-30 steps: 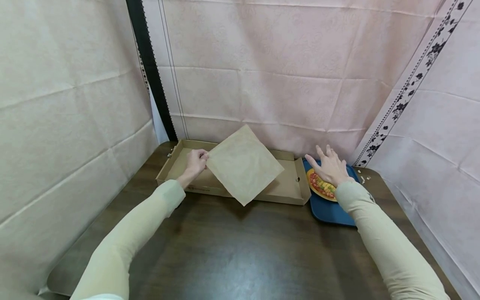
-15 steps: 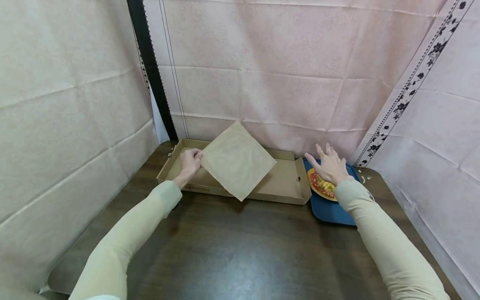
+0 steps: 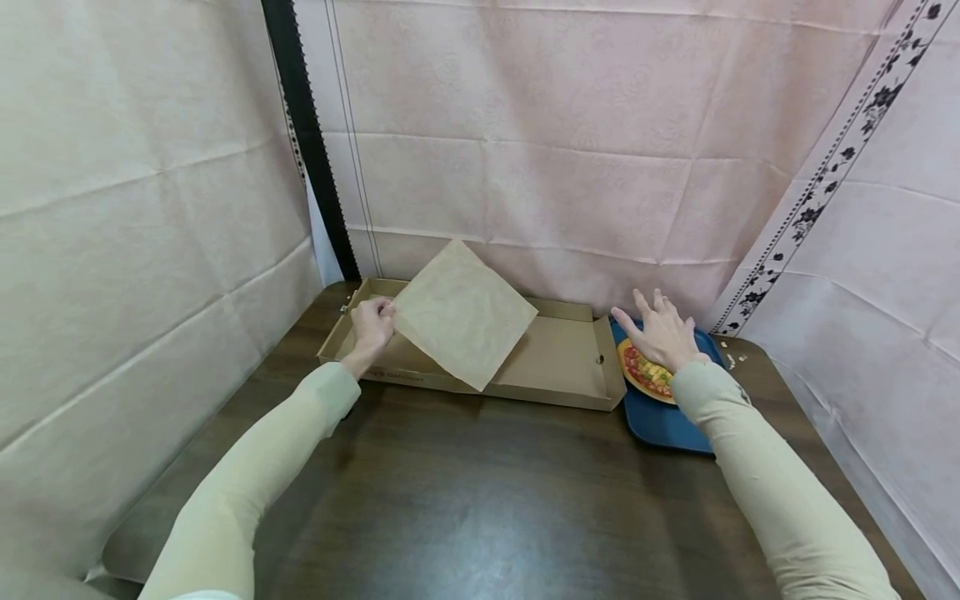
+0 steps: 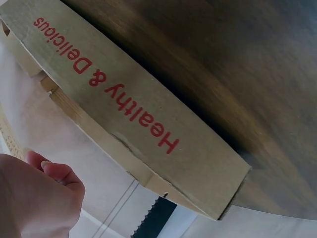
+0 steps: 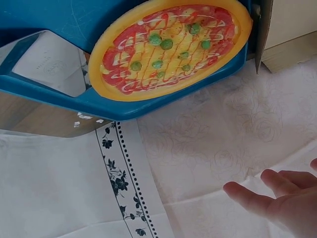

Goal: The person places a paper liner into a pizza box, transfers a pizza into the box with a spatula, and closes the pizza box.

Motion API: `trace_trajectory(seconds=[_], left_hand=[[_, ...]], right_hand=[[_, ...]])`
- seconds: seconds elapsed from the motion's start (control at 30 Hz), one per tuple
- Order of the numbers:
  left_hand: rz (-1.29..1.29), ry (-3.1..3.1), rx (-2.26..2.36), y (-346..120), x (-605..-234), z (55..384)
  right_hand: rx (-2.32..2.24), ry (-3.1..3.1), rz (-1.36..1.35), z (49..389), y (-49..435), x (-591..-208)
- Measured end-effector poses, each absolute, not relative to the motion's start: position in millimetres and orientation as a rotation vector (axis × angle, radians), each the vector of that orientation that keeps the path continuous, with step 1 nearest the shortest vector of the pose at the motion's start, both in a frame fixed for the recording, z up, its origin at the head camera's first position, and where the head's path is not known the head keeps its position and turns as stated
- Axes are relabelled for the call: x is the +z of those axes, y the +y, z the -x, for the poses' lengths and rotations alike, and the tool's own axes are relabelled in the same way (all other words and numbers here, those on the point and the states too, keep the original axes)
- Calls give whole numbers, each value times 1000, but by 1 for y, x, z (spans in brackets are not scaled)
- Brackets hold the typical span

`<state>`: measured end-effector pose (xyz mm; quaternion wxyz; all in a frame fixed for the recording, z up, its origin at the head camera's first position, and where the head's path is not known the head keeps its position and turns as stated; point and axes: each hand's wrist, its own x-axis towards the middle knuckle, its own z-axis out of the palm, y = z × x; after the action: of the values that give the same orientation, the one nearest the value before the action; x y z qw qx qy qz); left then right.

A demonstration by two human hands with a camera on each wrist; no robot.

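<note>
One paper (image 3: 467,315) is pinched at its corner by the left hand (image 3: 370,327); from these fingers its diagonal runs rightward above the box (image 3: 558,398). The right hand (image 3: 664,335), fingers spread, is nearer the pizza (image 3: 641,372).

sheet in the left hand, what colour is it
The sheet is light tan, seen best in the head view.

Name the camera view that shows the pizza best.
Right wrist: the pizza shows large and nearly whole on the blue tray, its green toppings distinct. The head view shows it smaller, partly hidden by the right hand and sleeve; the left wrist view does not show it.
</note>
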<state>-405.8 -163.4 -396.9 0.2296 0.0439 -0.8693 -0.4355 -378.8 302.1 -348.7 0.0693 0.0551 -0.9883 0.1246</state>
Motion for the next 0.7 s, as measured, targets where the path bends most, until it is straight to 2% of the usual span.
trace_trajectory(seconds=[0.7], left_hand=[[-252,-2361,-1202,-184,-401,404]], right_hand=[[391,-2980,-164,378,308,-351]])
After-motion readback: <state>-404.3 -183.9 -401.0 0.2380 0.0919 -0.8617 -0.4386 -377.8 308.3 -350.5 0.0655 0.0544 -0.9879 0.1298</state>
